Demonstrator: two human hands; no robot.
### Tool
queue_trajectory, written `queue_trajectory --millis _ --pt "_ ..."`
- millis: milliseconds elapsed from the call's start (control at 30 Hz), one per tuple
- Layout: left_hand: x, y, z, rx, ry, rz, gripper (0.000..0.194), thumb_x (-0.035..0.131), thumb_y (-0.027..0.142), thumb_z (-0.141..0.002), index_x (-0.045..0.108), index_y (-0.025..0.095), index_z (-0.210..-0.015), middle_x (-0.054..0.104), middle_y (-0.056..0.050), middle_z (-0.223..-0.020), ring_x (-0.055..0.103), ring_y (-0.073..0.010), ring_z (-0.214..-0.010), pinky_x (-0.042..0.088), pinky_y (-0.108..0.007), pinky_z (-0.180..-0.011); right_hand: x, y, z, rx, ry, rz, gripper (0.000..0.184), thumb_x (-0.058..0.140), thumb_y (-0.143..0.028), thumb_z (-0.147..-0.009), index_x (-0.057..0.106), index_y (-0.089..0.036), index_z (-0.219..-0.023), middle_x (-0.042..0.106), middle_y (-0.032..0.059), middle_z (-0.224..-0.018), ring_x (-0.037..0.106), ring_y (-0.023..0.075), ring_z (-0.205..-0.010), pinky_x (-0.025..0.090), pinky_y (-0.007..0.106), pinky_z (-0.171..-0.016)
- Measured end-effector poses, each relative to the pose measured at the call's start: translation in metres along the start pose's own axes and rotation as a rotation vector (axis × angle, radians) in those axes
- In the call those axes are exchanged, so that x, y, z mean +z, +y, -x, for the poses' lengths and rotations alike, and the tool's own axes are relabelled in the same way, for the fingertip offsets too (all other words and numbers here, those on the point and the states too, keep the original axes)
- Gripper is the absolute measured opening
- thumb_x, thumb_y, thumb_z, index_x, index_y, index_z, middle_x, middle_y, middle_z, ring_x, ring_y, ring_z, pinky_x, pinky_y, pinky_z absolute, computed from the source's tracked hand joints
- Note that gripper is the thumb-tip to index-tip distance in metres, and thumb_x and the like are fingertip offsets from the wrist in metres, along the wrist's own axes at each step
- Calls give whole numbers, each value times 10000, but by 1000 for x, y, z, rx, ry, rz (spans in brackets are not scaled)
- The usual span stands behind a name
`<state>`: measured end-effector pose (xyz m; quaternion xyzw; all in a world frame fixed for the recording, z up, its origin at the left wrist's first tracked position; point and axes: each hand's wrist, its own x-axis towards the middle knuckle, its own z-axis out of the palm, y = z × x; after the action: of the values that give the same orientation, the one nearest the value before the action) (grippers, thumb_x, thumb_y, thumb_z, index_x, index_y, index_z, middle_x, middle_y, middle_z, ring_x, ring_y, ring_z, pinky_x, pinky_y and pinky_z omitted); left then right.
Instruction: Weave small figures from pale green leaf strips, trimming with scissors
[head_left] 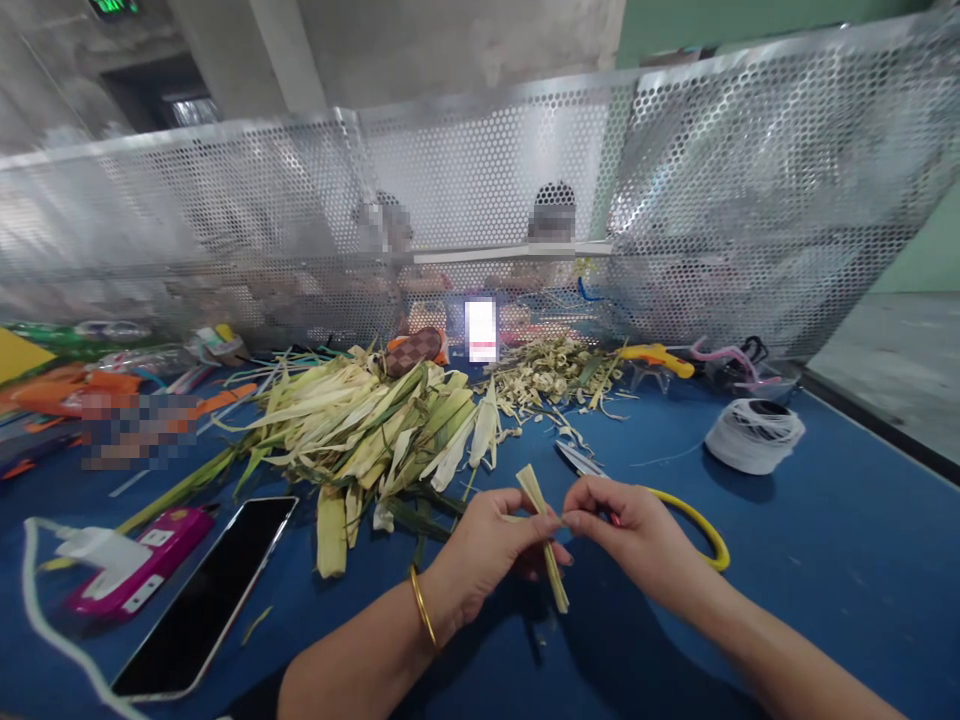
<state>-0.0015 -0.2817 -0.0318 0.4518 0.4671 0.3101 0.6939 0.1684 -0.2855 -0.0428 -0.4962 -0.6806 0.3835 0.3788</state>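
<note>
My left hand (495, 535), with a gold bangle at the wrist, pinches a narrow folded strip of corn husk (556, 578) between thumb and fingers. The strip stands tilted, its ends showing above and below the fingers. My right hand (622, 525) is closed in a pinch, its fingertips meeting the left thumb at the strip. Whatever is between those right fingertips is too small to make out. Behind the right hand lies a pair of scissors with a yellow handle (712, 540) and metal blades (579, 460), partly covered by the hand.
A large pile of corn husks (375, 420) lies ahead, with smaller scraps (559, 370) behind. White thread (754, 437) sits at right. A phone (210, 595) and a magenta power strip (146, 565) with a white plug are at left. A perforated metal screen (480, 180) closes the back.
</note>
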Motion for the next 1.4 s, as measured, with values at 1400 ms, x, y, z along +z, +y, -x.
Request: queue_trajectory --millis 1400 --pt "2 -3 -6 165 133 98 496 680 530 -684 646 151 -1003 711 -67 -790 656 -153 -646 455 -224 -570 5 -6 8 -342 91 753 335 377 -221 -937 567 -182 -664 557 22 -644 517 157 -619 347 285 -638"
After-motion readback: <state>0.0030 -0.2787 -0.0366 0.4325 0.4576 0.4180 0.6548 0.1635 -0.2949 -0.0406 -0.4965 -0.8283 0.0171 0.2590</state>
